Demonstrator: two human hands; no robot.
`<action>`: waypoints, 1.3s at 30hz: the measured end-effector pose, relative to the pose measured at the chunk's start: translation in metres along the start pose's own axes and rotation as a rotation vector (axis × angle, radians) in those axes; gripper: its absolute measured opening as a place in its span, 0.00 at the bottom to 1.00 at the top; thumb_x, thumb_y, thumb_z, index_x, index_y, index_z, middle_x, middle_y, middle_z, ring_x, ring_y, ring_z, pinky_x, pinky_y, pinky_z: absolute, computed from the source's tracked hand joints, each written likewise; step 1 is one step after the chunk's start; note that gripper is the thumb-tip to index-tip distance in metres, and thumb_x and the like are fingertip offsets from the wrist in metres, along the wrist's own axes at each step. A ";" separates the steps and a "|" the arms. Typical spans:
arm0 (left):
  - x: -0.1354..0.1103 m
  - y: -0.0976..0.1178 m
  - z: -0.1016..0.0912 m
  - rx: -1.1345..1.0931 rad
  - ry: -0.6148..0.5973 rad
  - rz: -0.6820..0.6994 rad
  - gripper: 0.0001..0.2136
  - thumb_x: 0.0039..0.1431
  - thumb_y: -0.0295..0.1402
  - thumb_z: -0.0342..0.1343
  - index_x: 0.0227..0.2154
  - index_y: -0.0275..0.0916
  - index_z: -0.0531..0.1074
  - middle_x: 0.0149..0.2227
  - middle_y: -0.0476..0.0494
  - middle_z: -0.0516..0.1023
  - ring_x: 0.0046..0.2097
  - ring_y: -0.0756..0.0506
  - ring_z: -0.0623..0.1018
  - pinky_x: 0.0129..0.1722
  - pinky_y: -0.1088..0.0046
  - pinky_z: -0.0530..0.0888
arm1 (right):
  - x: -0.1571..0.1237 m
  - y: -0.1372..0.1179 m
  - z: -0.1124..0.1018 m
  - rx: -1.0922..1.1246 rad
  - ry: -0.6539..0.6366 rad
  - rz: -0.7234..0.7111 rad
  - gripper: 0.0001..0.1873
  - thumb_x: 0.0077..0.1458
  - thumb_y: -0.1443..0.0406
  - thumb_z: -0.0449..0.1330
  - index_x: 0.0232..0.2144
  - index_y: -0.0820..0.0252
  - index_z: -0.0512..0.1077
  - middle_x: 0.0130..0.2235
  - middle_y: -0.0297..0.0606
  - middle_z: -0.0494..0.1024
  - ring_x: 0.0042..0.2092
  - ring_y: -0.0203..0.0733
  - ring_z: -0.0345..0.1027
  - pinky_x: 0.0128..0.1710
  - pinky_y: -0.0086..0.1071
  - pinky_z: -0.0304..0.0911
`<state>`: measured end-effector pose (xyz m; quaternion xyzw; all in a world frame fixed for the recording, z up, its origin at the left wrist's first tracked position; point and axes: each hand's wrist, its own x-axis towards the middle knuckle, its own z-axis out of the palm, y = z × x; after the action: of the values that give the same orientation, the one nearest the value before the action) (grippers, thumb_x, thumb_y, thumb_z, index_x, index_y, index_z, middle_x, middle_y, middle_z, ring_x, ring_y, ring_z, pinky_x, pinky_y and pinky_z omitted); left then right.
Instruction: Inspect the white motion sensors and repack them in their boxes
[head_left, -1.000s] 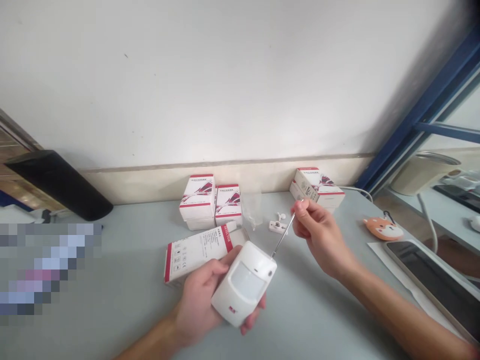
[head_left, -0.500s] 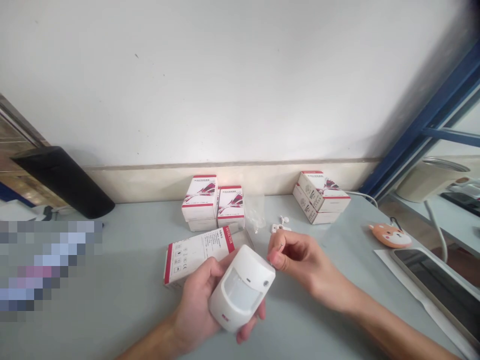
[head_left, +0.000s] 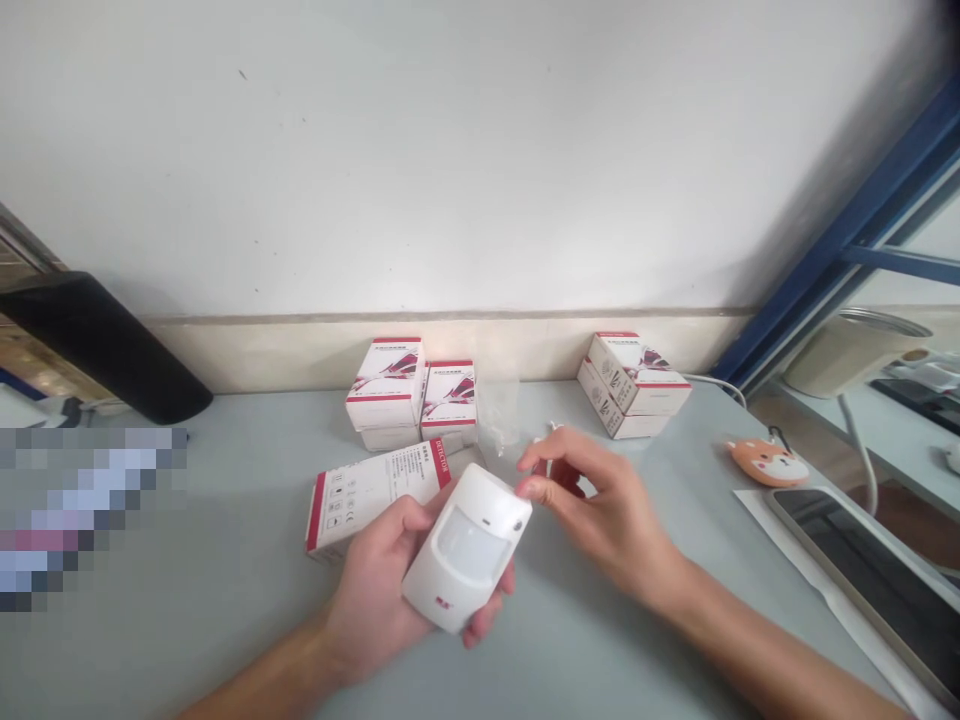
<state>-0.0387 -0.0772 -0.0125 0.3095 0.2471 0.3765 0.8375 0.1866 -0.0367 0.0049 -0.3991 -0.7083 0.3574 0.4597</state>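
Note:
My left hand (head_left: 375,590) is wrapped round a white motion detector (head_left: 450,595), its curved lens window facing up towards me and its top tilted to the right. At the detector's upper right edge is my right hand (head_left: 600,510), thumb tip against or very near the casing. The index fingertip stands a little apart from the thumb, and nothing shows between them. Behind the left hand lies a white and red detector box (head_left: 375,495) on its side. Small white parts (head_left: 553,427) on the table are mostly hidden behind the right hand.
Small white and red boxes (head_left: 386,385) stand against the wall beside a clear plastic bag (head_left: 499,415). More boxes (head_left: 634,385) are stacked to the right. An orange animal-faced pouch (head_left: 769,463) and a phone (head_left: 862,580) lie at right; a black cylinder (head_left: 105,345) leans at left.
My right thumb and index finger, earlier pinched on a thin metal piece, have parted slightly, and that piece no longer shows. The view has shifted a little; the left hand keeps its hold.

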 end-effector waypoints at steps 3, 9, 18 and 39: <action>-0.001 -0.001 -0.001 -0.001 -0.003 0.003 0.23 0.63 0.41 0.41 0.47 0.31 0.75 0.35 0.29 0.82 0.27 0.38 0.79 0.31 0.63 0.71 | -0.011 0.002 0.015 0.038 0.023 -0.050 0.10 0.69 0.56 0.61 0.46 0.47 0.81 0.45 0.39 0.80 0.39 0.42 0.71 0.38 0.35 0.67; 0.002 -0.005 -0.003 0.010 -0.013 0.024 0.24 0.64 0.42 0.41 0.53 0.31 0.71 0.35 0.29 0.82 0.28 0.38 0.80 0.31 0.64 0.71 | -0.015 -0.002 0.005 -0.128 -0.143 -0.189 0.20 0.74 0.60 0.52 0.62 0.44 0.73 0.56 0.43 0.77 0.52 0.47 0.74 0.51 0.41 0.71; -0.002 -0.013 0.004 0.240 -0.056 0.067 0.17 0.65 0.38 0.41 0.52 0.38 0.63 0.37 0.33 0.83 0.30 0.41 0.81 0.31 0.68 0.71 | 0.036 0.018 -0.004 -0.694 0.009 -0.202 0.25 0.67 0.52 0.60 0.62 0.51 0.71 0.58 0.47 0.77 0.59 0.59 0.71 0.53 0.52 0.72; -0.001 -0.002 0.006 -0.036 0.055 0.086 0.23 0.64 0.38 0.40 0.52 0.29 0.72 0.40 0.25 0.83 0.34 0.36 0.81 0.37 0.58 0.72 | 0.048 0.019 -0.070 0.766 0.122 0.363 0.11 0.58 0.61 0.59 0.35 0.52 0.83 0.41 0.37 0.85 0.37 0.45 0.77 0.33 0.35 0.73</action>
<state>-0.0343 -0.0810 -0.0089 0.2944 0.2499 0.4248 0.8188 0.2440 0.0238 0.0284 -0.3384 -0.4141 0.6453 0.5455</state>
